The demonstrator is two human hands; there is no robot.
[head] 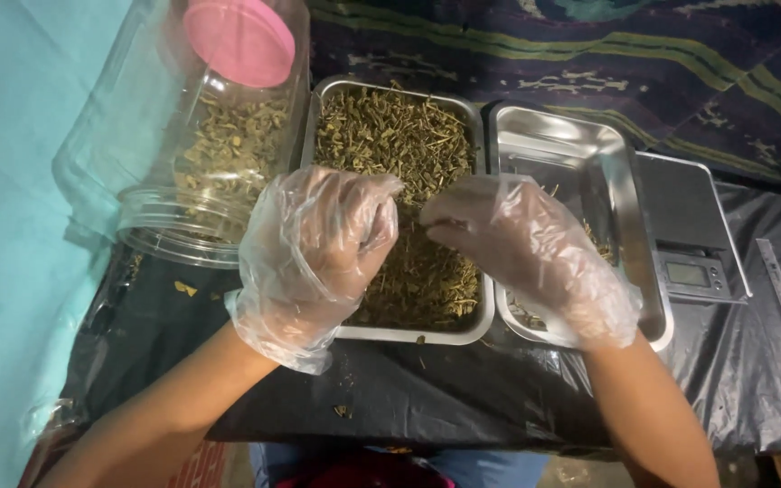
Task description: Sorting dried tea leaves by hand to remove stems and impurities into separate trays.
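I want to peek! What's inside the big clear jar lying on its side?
The clear jar holds dried greenish-brown herb pieces piled along its lower side. A pink lid lies at its far end; what's behind the pile is hidden.

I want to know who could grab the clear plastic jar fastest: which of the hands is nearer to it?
The left hand: it sits over the herb tray just right of the jar. The right hand is farther, over the seam with the second tray.

Olive-green dried herbs (399,145), silver steel tray (409,334), pink jar lid (239,41), black plastic sheet (463,389), dark cloth with green stripes (680,63)
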